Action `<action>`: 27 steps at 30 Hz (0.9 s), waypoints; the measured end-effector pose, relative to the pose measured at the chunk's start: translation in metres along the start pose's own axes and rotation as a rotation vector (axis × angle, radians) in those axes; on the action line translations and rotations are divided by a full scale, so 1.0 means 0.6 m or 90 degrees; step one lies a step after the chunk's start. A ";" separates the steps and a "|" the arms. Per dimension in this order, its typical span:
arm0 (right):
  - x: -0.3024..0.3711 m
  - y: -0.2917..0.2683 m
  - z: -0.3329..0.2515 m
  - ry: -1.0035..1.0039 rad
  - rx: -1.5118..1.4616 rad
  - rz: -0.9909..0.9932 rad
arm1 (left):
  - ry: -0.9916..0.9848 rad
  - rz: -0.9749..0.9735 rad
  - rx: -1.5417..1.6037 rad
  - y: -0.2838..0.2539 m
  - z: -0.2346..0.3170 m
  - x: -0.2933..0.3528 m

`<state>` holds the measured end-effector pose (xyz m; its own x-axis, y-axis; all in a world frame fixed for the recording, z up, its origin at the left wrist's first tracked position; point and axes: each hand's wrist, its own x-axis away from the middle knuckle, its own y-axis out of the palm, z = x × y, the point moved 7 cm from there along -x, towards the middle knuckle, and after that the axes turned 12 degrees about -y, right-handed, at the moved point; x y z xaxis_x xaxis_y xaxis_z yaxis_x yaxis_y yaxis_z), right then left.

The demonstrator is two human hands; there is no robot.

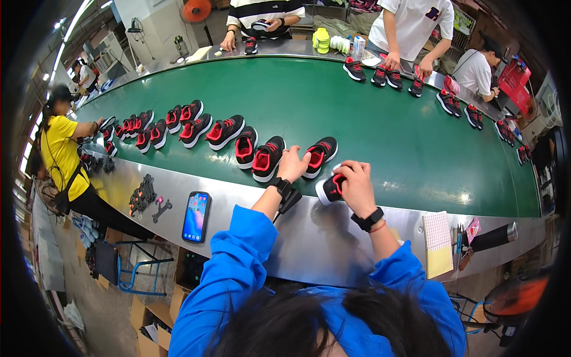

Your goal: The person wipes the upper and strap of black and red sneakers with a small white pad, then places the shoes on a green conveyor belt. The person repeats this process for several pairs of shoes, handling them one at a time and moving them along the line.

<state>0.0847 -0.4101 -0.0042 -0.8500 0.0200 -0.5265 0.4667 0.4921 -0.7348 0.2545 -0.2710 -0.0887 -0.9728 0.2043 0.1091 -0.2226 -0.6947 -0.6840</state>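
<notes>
My right hand (357, 187) grips a black sneaker (333, 187) with red lining and a white sole, at the near edge of the green belt (380, 143). The sneaker is tilted, and my fingers cover part of it. My left hand (291, 165) is between two similar sneakers on the belt, one sneaker (269, 157) on its left and another sneaker (322, 156) on its right. Its thumb and fingers are apart, with nothing seen between them; whether it touches either shoe is unclear. More black-and-red sneakers (225, 131) trail off to the left along the belt.
On the steel ledge (297, 238) lie a phone (196, 216), small black parts (143, 194), a notepad (438, 244) and pens (459, 238). A person in yellow (62, 143) works at the left. Others, including one in a white shirt (410, 30), handle sneakers across the belt.
</notes>
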 end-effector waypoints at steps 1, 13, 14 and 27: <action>0.003 -0.009 -0.005 -0.038 0.012 -0.057 | -0.067 -0.040 -0.012 0.018 -0.009 -0.017; 0.212 0.030 0.119 0.558 -0.279 0.001 | -0.176 -0.155 0.276 -0.020 -0.049 0.103; 0.208 0.038 0.124 0.534 -0.269 0.004 | -0.190 -0.162 0.268 -0.027 -0.049 0.125; 0.193 0.054 0.091 0.515 -0.670 -0.030 | -0.351 -0.367 0.708 0.038 -0.050 0.302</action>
<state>0.0144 -0.4395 -0.1122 -0.9361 0.3127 0.1612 0.3339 0.9341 0.1268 0.0751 -0.2288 -0.1061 -0.5663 0.5330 0.6286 -0.2797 -0.8417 0.4618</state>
